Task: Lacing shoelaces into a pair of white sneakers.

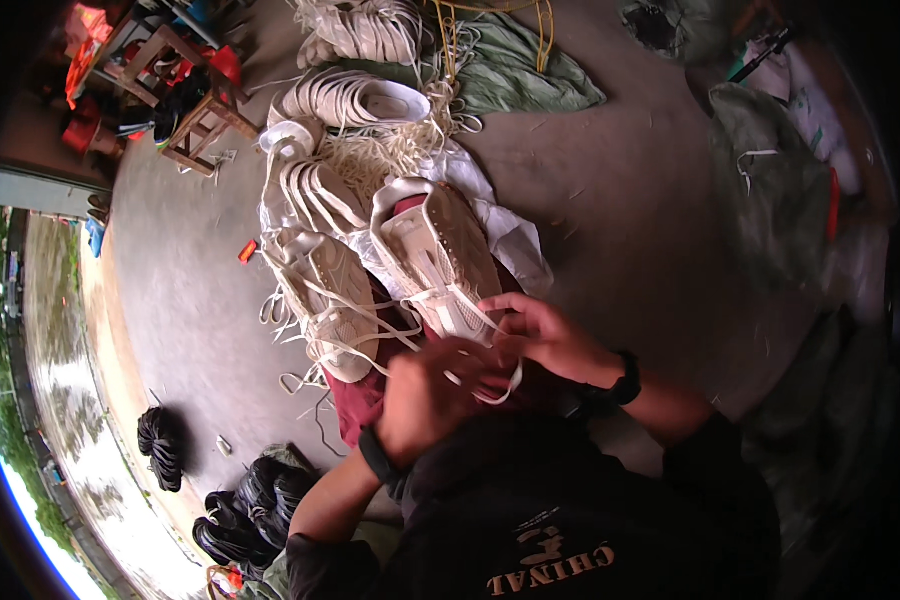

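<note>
A beige sneaker upper [448, 245] lies across my lap with its toe toward me, and white shoelaces run through its eyelets. Over the toe, my right hand [535, 328] pinches a white shoelace [516, 378] that loops down between my hands. Close beside it, my left hand [435, 385] is curled with its fingers around part of the same lace; motion blurs the fingertips. A second beige sneaker upper [322, 290] rests to the left, loose laces trailing over it.
Beyond my knees are stacked beige uppers [350, 97] and a heap of loose laces [385, 155]. A green sheet [520, 70] lies behind them. Wooden stool [205, 125] stands far left; black bundles [255, 505] sit near left. Large grey-green sacks [770, 180] line the right.
</note>
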{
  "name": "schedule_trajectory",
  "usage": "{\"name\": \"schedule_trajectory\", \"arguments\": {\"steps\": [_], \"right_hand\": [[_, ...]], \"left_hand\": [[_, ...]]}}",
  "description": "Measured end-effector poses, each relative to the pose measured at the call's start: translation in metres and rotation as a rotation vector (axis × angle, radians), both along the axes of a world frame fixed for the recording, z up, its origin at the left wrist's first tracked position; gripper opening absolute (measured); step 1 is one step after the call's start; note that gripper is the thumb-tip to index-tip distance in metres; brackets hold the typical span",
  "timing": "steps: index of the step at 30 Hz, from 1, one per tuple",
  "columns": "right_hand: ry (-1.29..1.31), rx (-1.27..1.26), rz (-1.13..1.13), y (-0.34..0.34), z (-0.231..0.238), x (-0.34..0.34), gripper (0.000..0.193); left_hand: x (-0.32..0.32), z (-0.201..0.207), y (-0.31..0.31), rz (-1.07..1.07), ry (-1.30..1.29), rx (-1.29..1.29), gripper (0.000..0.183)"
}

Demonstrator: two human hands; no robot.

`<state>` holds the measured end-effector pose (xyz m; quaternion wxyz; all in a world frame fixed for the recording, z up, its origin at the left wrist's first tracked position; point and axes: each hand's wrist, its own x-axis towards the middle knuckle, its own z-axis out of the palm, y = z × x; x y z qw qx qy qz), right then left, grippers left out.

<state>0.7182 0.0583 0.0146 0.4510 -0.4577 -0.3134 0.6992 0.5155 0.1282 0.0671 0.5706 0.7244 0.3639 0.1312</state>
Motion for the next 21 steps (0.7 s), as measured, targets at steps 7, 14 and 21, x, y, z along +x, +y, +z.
{"name": "schedule_trajectory", "arguments": {"steps": [7,14,21], "right_hand": [[0.008,-0.223,0.176,-0.029,0.020,0.019,0.029],[-0.152,-0.446,0.192,-0.070,0.001,0.040,0.019],[-0.666,-0.129,-0.126,-0.066,-0.021,0.013,0.037]], "left_hand": [[-0.028,-0.049,0.036,0.349,0.236,0.519,0.020],[-0.053,-0.054,0.046,0.298,0.261,0.427,0.011],[-0.074,-0.036,0.052,0.198,0.076,0.294,0.015]]}}
